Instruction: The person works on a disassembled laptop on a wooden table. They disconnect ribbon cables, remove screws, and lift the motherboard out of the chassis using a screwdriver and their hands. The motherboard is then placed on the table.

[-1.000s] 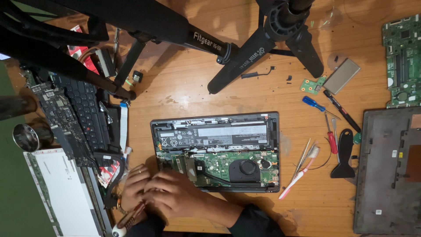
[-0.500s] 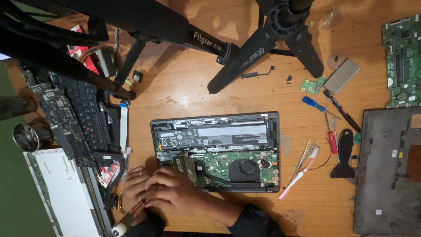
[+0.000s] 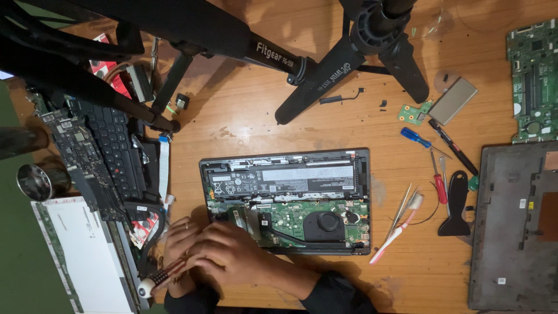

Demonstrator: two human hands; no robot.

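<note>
An opened laptop base (image 3: 360, 203) lies bottom-up on the wooden table, showing its battery, green board and fan. Both my hands are bunched together at its near left corner. My right hand (image 3: 232, 256) lies over the corner and partly over my left hand (image 3: 177, 238). Between them they clasp a screwdriver (image 3: 160, 278) with a striped brown handle and a white end cap that sticks out toward the lower left. Its tip is hidden under my fingers.
Black tripod legs (image 3: 325, 81) cross the far side. A keyboard and laptop parts (image 3: 110, 157) and a white screen panel (image 3: 81, 256) sit left. Screwdrivers (image 3: 415, 138), a toothbrush (image 3: 398, 229), a black pry tool (image 3: 456, 203), a grey cover (image 3: 511, 227) and a green board (image 3: 532, 75) lie right.
My hands have shifted slightly at the laptop's near left corner, and the screwdriver's handle now shows more clearly below them. Everything else is as it was.
</note>
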